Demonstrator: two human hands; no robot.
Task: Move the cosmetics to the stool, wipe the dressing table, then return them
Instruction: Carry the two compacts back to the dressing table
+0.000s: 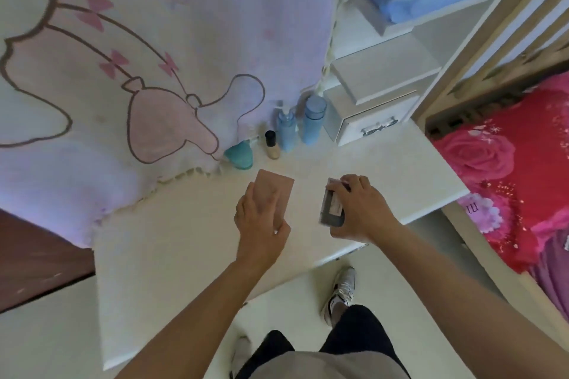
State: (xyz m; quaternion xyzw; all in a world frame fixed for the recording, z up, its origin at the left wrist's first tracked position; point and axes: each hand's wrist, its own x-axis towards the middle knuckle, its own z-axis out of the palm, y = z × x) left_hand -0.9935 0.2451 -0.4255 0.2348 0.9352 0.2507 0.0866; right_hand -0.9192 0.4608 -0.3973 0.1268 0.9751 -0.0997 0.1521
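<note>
White tabletop (184,240): my left hand (261,218) clasps a pink palette (278,186), right hand (360,209) a grey compact (331,211); both seem light, rigid, best gripped edgewise.

bare forearms (191,311), grey top (326,368), dark trousers (357,332), white sneakers (341,289)
</note>
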